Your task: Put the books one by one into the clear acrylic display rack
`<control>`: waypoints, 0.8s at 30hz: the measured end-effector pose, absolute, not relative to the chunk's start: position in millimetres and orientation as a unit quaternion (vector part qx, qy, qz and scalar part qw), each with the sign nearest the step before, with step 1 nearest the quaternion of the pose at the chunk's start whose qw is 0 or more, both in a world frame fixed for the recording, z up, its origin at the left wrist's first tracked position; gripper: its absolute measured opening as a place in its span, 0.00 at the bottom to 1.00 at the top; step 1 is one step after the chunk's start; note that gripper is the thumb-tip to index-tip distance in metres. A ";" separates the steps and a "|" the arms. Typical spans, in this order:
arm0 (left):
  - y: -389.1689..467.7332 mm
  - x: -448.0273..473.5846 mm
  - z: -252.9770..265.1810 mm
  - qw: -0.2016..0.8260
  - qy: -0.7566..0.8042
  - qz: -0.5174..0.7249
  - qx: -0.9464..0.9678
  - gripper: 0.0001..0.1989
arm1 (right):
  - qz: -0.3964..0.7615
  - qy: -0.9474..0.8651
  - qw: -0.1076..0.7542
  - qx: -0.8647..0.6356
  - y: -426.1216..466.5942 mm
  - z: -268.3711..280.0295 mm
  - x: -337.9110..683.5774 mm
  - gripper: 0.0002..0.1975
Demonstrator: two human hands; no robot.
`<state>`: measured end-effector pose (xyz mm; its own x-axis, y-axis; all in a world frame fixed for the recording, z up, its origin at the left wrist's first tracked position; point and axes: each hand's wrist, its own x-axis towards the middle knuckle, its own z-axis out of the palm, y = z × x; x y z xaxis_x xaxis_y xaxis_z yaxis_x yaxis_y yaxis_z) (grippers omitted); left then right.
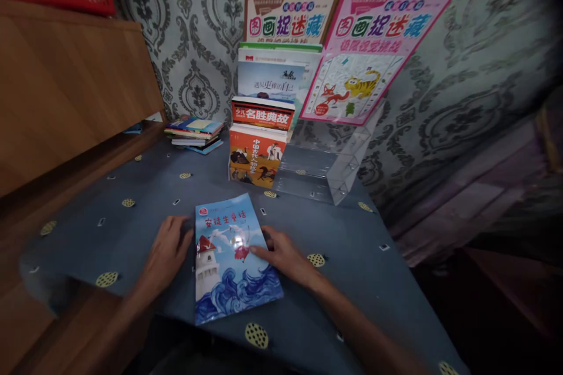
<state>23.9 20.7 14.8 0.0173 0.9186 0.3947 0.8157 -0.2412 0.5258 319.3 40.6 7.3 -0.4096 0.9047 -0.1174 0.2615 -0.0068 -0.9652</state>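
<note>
Blue on its cover, with a white tower and curling waves, the blue book [235, 258] lies flat near the front of the cloth-covered bench [352, 252]. The person's right hand [281, 252] is at its right edge, thumb resting on the cover; the other fingers are bent at the edge, and whether they clamp it from beneath cannot be told. The left hand [167, 249] rests just beside the left edge, its fingers loosely bent, apart from the thumb and holding nothing.

Behind stands a clear plastic rack [303, 161]. Its left column carries an orange book [257, 155], a red book [261, 116], a pale blue book [268, 79] and a brown-bordered book [288, 14] in rising rows; a pink book [369, 64] leans at the top right. Judging by this, the racking looks well under way, with the blue book not yet in place. A pile of books [196, 132] lies left of the rack; whether it counts as remaining work is unclear.
</note>
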 end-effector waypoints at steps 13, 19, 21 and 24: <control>14.4 47.3 -11.1 -0.025 0.596 0.224 0.771 0.19 | 0.247 -0.905 0.185 -0.294 49.5 48.2 228.2 0.33; 12.5 44.8 -7.2 -0.014 0.598 0.240 0.765 0.21 | 0.247 -0.915 0.143 -0.284 87.0 29.0 193.3 0.37; 13.4 44.9 -7.0 -0.032 0.595 0.224 0.772 0.21 | 0.224 -0.916 0.141 -0.300 98.3 22.9 200.1 0.38; 14.8 44.1 -9.3 -0.047 0.593 0.204 0.778 0.21 | 0.177 -0.909 0.137 -0.351 111.9 15.2 221.1 0.38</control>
<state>44.1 14.8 -9.3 0.2140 0.9026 0.3735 0.9412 -0.2929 0.1684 221.1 111.9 15.2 -0.7164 0.6862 0.1261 0.5891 0.6918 -0.4176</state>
